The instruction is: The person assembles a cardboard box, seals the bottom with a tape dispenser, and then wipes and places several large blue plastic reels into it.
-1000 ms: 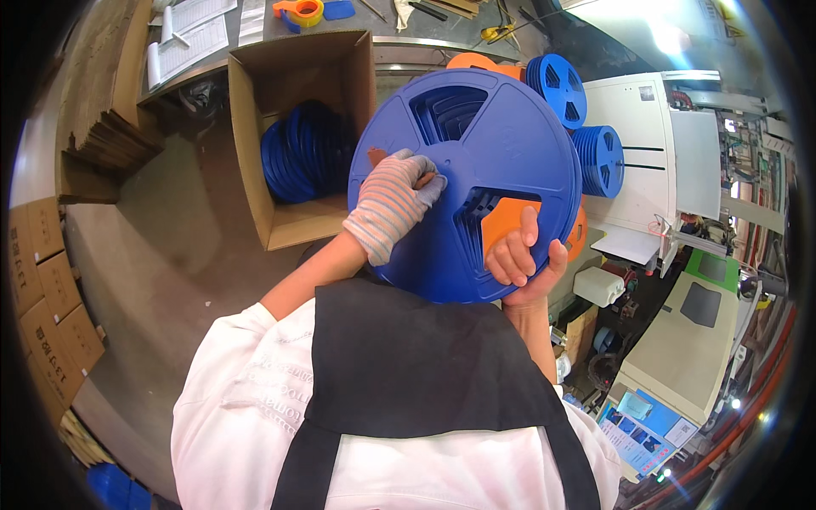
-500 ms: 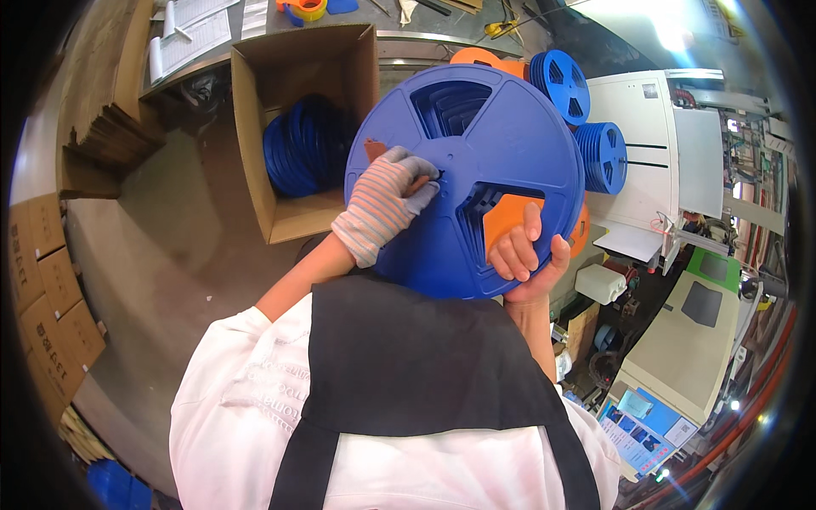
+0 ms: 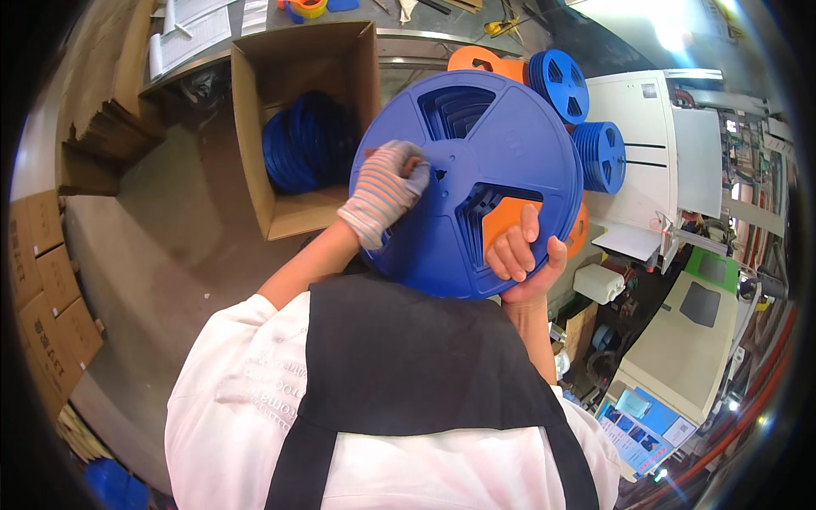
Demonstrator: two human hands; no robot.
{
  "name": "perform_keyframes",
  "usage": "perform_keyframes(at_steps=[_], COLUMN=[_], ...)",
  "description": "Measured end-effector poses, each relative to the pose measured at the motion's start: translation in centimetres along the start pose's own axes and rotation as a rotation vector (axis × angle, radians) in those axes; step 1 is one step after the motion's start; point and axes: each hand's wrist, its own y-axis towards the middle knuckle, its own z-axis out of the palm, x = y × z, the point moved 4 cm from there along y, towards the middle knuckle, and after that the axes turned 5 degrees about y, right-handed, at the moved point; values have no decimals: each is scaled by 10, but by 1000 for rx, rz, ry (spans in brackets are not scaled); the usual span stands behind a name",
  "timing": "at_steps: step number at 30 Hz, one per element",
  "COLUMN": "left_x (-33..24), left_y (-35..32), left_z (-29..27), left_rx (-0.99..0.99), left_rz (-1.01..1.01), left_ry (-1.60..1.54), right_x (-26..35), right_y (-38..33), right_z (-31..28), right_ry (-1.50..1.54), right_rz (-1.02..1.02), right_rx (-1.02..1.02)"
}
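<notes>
A stack of large blue plastic reels (image 3: 518, 119) tilts up in front of my chest, with wedge-shaped cutouts and a small centre hole. My right hand (image 3: 525, 255), bare, grips the stack at its lower right, fingers showing in a cutout and thumb at the rim. My left hand (image 3: 387, 189) wears a grey-and-orange striped glove and is closed just left of the centre hole. A slim reddish-brown piece (image 3: 371, 153) sticks out of its fingers; its kind is not clear. Behind the stack, an orange reel (image 3: 510, 219) shows through the cutout.
An open cardboard box (image 3: 255, 170) at the left holds several blue reels (image 3: 297, 144). More blue reel stacks (image 3: 605, 157) and orange reels (image 3: 476, 59) stand beyond. Flat cardboard (image 3: 110, 127) and closed cartons (image 3: 59, 280) line the left. A beige-and-green machine (image 3: 680, 340) stands right.
My left hand has drawn back a little left from the reel's centre hole, uncovering it. The blue stack has shifted slightly, and my right hand keeps its grip.
</notes>
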Motion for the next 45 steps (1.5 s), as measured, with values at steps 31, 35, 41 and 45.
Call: perform_keyframes(at_steps=[31, 35, 41, 45], left_x=[17, 23, 44, 61], left_y=[-49, -52, -71, -78], left_z=[-39, -40, -62, -83], left_rx=[310, 313, 220, 59], left_rz=[572, 675, -212, -279], left_ry=[922, 660, -649, -973], right_x=[46, 49, 57, 58], right_y=[23, 32, 26, 9], right_z=[-8, 4, -25, -48], right_ry=[256, 16, -543, -527], right_rz=[-119, -142, -99, -115], right_rx=[3, -237, -421, -550])
